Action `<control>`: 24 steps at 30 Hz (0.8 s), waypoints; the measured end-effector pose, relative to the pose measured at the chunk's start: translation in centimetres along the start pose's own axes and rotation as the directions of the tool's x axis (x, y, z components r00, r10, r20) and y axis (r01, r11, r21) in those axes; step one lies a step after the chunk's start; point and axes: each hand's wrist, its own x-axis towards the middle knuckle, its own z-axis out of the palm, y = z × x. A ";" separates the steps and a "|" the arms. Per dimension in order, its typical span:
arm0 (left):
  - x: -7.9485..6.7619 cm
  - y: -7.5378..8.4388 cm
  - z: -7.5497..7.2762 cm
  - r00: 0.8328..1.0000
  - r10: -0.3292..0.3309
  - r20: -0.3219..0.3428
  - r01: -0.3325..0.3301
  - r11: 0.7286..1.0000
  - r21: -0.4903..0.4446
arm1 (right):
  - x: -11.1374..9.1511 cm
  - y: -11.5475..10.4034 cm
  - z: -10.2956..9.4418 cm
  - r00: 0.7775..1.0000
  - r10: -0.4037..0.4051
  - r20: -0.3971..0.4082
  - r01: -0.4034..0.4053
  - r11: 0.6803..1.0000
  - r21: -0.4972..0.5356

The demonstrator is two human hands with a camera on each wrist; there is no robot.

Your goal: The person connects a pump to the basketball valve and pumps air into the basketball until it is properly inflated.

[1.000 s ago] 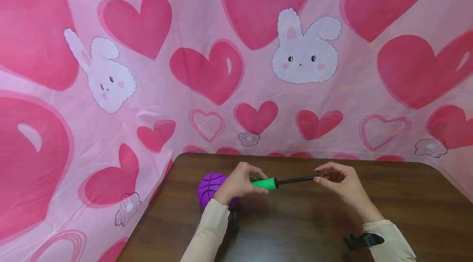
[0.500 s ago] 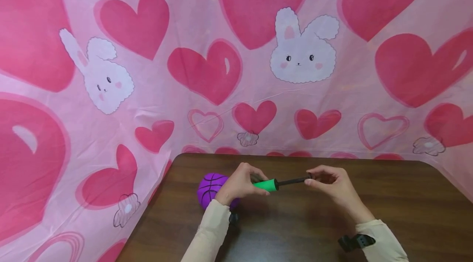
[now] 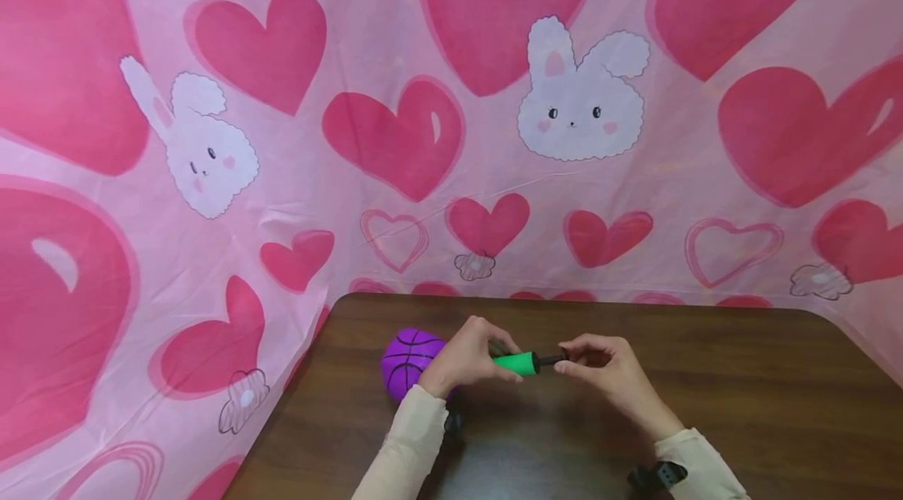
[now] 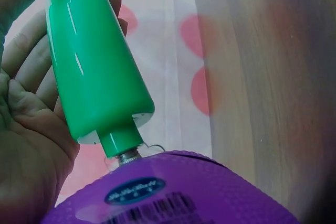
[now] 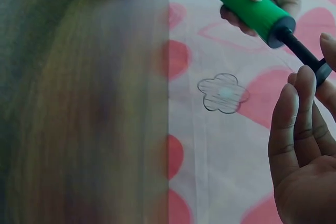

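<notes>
A green ball pump (image 3: 517, 364) lies nearly level above the table, its barrel gripped by my left hand (image 3: 462, 359). In the left wrist view, its metal fitting (image 4: 129, 157) meets the top of a purple toy basketball (image 4: 184, 182) with a barcode; whether a needle sits inside is hidden. My right hand (image 3: 614, 371) pinches the black handle at the end of the pump's rod (image 5: 299, 48) between thumb and fingers. A short length of rod shows outside the barrel. Behind the left wrist, the basketball is partly covered in the head view.
A brown wooden table (image 3: 741, 382) lies under both hands. Its back and left edges border a pink cloth (image 3: 487, 139) printed with hearts and rabbits. A dark wrist camera (image 3: 656, 476) sits on the right sleeve.
My right hand has moved left toward the left hand, and the black rod has slid most of the way into the green barrel. The left hand and basketball have shifted only slightly.
</notes>
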 end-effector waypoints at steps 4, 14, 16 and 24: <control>-0.1 0.1 0.3 1.000 0.001 0.012 -0.002 1.000 0.010 | -0.1 0.2 0.5 0.999 0.015 0.029 -0.015 1.000 0.001; -0.1 0.1 0.2 1.000 -0.014 0.019 0.013 1.000 0.016 | 0.0 0.3 0.7 0.999 -0.002 0.041 0.003 0.999 -0.043; 0.0 0.0 0.1 1.000 -0.012 0.017 0.012 1.000 0.018 | 0.0 0.1 0.6 0.999 -0.019 0.040 0.022 0.997 -0.069; -0.1 0.0 -0.4 1.000 -0.010 0.008 0.009 1.000 0.030 | 0.1 -0.6 -0.3 0.999 -0.022 0.039 0.025 0.997 -0.075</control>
